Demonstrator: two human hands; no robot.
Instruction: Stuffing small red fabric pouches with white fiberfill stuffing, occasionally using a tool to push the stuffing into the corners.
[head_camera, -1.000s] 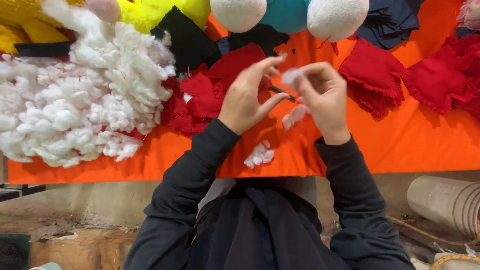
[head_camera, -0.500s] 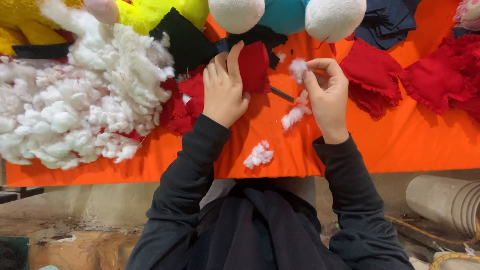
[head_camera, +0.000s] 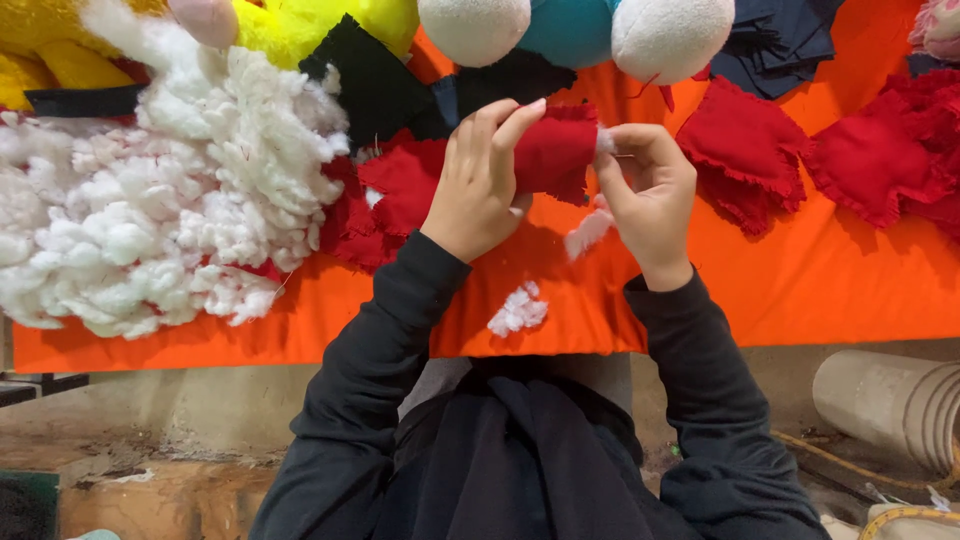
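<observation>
Over an orange-covered bench (head_camera: 800, 290), we see a person in dark sleeves working a small red fabric pouch (head_camera: 555, 150), held just above the cloth at the middle of the view. The left hand (head_camera: 480, 185) is wrapped around the pouch's body, fingers curled over its top. The right hand (head_camera: 650, 190) is pinched together at the pouch's open end, where a tuft of white stuffing (head_camera: 603, 140) shows against the fingertips. A large heap of white stuffing (head_camera: 150, 230) lies to the left, with two loose wisps (head_camera: 518, 310) on the cloth below the hands. More red fabric pieces (head_camera: 740, 150) lie to the right, black scraps (head_camera: 370, 80) behind, and white and teal plush balls (head_camera: 570, 30) along the far edge. We judge the pouch soft and light, easily crushed and frayed at its edges; it looks best gripped around the middle, as here, leaving the open end free for the fingers.
</observation>
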